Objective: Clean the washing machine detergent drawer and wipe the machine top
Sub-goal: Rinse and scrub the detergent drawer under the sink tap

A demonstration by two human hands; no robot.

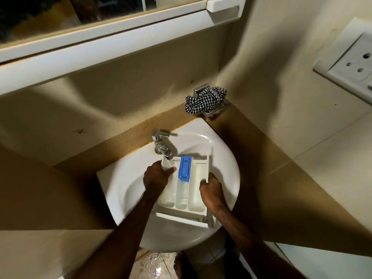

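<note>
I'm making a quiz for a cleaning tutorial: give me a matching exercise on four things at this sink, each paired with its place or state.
Column one:
1. tap
2. checked cloth
3. left hand
4. right hand

Column two:
A. draped on the wall holder
B. grip on the detergent drawer's right wall
C. running water
D. under the stream, in the drawer's left compartment

Pairs: 1-C, 2-A, 3-D, 4-B

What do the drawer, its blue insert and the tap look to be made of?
Drawer: white plastic, by its thin moulded walls and partly see-through compartments. Blue insert: likely matte plastic, with uniform colour and moulded edges. Tap: metal, probably chrome-plated, given its bright mirror-like reflections.
</note>
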